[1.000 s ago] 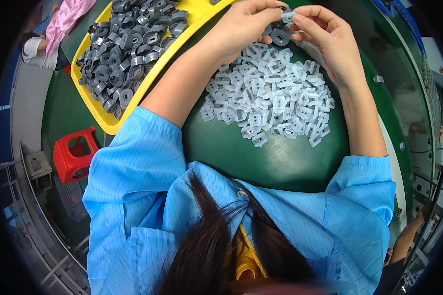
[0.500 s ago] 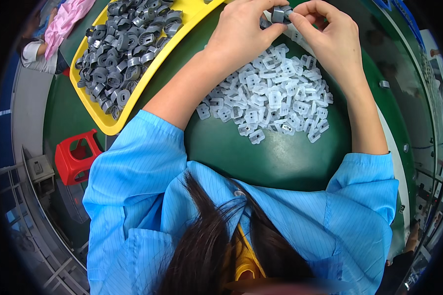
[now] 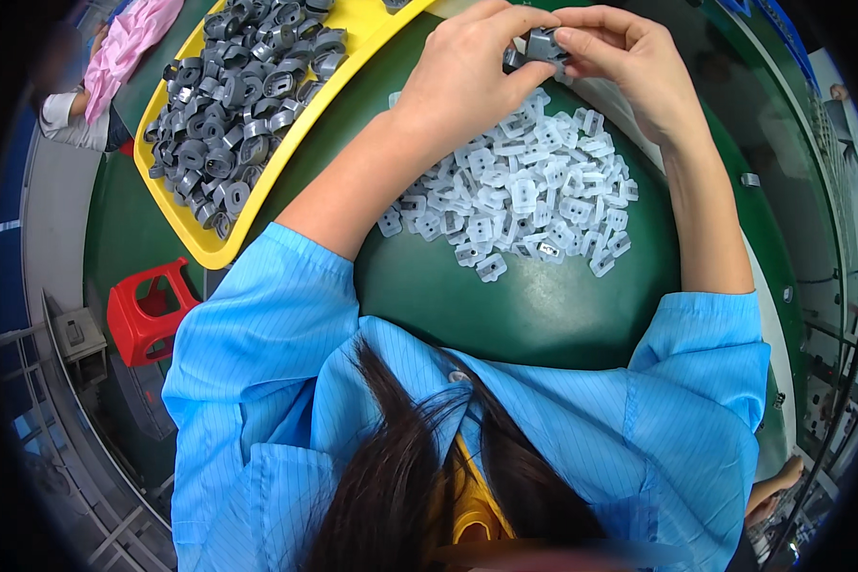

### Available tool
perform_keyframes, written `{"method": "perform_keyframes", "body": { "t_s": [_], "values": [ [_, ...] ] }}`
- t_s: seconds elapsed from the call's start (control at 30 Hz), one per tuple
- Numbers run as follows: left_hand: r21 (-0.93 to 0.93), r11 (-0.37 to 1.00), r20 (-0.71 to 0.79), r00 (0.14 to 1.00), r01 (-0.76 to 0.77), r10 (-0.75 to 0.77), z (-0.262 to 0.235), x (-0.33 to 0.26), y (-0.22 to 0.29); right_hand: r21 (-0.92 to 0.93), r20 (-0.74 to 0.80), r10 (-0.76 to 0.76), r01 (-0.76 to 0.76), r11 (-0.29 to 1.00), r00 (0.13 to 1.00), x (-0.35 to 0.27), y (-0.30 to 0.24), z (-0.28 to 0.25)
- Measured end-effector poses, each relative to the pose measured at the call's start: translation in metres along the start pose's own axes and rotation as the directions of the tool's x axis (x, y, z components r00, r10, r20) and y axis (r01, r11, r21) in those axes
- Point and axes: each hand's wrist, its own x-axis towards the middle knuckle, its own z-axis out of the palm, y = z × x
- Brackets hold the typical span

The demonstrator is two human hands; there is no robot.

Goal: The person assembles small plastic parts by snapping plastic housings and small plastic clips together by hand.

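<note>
A small grey plastic part is gripped between my two hands at the top of the view. My left hand is closed on it with thumb and fingers, and another grey bit shows inside that grip. From the other side, my right hand pinches the same part; some of its fingers are hidden. Just below my hands lies a heap of small translucent white plastic pieces on the green table. Left of my left forearm, a yellow tray holds many curved grey plastic parts.
A red plastic stool stands at the left beyond the table. At the upper left is another person's sleeve beside pink cloth. Another person's hand shows at the lower right. A pale curved strip runs along the right.
My right hand has shifted slightly, its fingers now reaching over the grey part toward my left hand. At the lower right, another person's hand and forearm have come further into view.
</note>
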Motion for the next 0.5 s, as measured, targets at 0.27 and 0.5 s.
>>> {"method": "perform_keyframes", "body": {
  "t_s": [0.27, 0.5],
  "values": [
    [-0.008, 0.865, 0.197, 0.848, 0.502, -0.491, -0.009, 0.01, 0.009, -0.197, -0.152, -0.173, 0.142, 0.97, 0.973, -0.002, 0.0, 0.008],
    [-0.033, 0.878, 0.112, 0.874, 0.478, -0.472, -0.006, 0.003, 0.004, -0.489, -0.174, -0.358, 0.235, 0.84, 0.917, -0.011, -0.021, 0.023]
  ]
}}
